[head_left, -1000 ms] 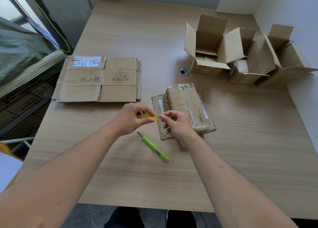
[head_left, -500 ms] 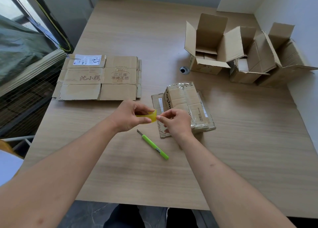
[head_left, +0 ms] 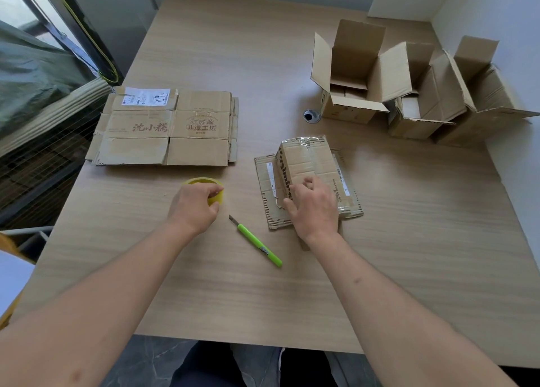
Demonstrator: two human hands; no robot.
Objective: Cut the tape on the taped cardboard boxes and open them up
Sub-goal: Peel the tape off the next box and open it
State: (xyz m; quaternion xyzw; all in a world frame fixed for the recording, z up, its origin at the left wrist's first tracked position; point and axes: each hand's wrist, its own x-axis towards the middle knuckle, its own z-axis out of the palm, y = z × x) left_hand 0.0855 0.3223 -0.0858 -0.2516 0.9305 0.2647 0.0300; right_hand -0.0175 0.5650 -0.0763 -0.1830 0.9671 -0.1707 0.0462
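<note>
A small taped cardboard box (head_left: 306,164) lies on top of a flattened piece of cardboard (head_left: 267,208) at the table's middle. My right hand (head_left: 314,206) rests on the box's near end, fingers curled over its edge. My left hand (head_left: 194,206) grips a yellow tape roll (head_left: 217,198) that sits on the table to the left. A green utility knife (head_left: 257,242) lies on the table between my two hands, blade end pointing up-left; neither hand touches it.
A stack of flattened printed boxes (head_left: 166,129) lies at the left. Three opened boxes (head_left: 362,73) stand at the back right near the wall. A round cable hole (head_left: 311,115) is in the wooden table (head_left: 409,255). The table's left edge borders a window rail.
My left hand moved left and set the tape roll down on the table. My right hand let go of the tape end and came down on the taped box.
</note>
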